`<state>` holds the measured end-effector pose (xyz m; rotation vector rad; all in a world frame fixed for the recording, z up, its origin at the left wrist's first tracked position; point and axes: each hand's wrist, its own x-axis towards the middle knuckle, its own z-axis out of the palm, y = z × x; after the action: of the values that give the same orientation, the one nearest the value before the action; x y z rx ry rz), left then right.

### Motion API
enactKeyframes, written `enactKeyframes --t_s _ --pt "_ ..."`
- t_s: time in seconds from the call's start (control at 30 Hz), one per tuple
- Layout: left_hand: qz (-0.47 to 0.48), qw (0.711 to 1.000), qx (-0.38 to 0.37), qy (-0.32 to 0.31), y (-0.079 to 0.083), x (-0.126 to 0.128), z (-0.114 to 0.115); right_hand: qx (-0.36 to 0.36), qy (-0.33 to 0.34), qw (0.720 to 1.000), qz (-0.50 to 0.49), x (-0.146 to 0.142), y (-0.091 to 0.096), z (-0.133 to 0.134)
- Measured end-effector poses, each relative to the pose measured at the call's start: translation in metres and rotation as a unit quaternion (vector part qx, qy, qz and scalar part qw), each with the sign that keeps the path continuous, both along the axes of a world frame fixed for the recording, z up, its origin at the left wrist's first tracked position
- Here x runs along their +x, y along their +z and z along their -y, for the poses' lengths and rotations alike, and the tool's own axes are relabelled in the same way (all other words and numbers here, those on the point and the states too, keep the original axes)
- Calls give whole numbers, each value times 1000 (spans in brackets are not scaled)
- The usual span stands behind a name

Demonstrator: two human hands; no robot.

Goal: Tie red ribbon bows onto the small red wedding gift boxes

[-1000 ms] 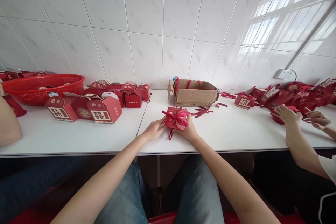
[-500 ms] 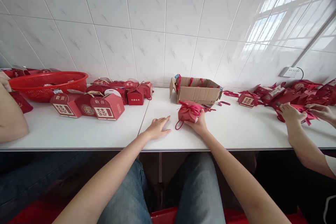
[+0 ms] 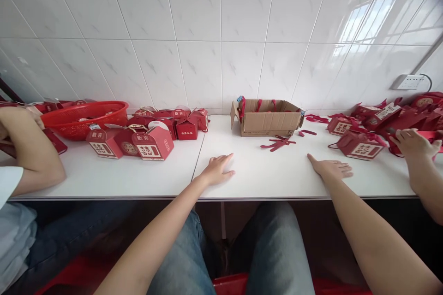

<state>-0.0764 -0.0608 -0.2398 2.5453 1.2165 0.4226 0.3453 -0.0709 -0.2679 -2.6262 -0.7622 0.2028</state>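
Both my hands lie flat on the white table (image 3: 263, 179) and hold nothing. My left hand (image 3: 218, 170) rests palm down near the seam between the two tabletops, fingers spread. My right hand (image 3: 330, 168) lies open further right, fingers stretched out. Just beyond it to the right stands a red gift box (image 3: 360, 146) with a ribbon on top and a white label on its side, apart from my fingers. Loose red ribbons (image 3: 277, 143) lie between my hands, in front of an open cardboard box (image 3: 268, 122).
A group of red gift boxes (image 3: 148, 136) and a red plastic basket (image 3: 85, 115) stand at the left. More red boxes (image 3: 387, 117) are piled at the right. One person's arm (image 3: 32, 147) works at the left, another person's hand (image 3: 413, 144) at the right.
My right hand has carried the ribbon-tied red box off to the right and let it go, and now lies empty on the table. My left hand released the box earlier and rests flat.
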Motion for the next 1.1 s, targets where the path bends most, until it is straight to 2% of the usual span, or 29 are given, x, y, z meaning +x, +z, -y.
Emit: enactKeyframes --t_s 0.1,0.33,0.6,0.67,0.73,0.8,0.83,0.9,0.93,1.0,1.07,1.1 --pt "-5 1000 0 -2 1 1 1 -18 -34 999 -12 -4 -2 -1" --pt "1 1000 3 -5 0 2 0 -38 -34 999 -13 -7 4 4" --pt "12 1000 1 -4 -2 2 -3 11 -29 1000 -2 1 -6 1" --pt "22 999 18 15 -4 3 -3 9 -31 999 1 2 -6 1" --pt "46 994 70 68 -3 1 -2 3 -31 1000 3 1 -5 1" --pt "95 969 150 174 0 -7 0 -9 -27 1000 2 -3 -4 1" --pt "126 944 191 240 3 -15 1 -15 -25 1000 1 -5 -4 1" --pt "185 875 253 369 10 -37 2 -20 -27 999 -10 -8 -2 1" --pt "203 846 270 411 13 -51 1 -12 -22 999 -20 -7 0 3" --pt "225 806 283 469 20 -82 -3 16 5 999 -39 3 12 9" --pt "264 766 261 524 25 -110 -10 47 50 997 -42 22 32 20" --pt "281 756 237 542 25 -122 -14 58 64 996 -37 34 45 27"
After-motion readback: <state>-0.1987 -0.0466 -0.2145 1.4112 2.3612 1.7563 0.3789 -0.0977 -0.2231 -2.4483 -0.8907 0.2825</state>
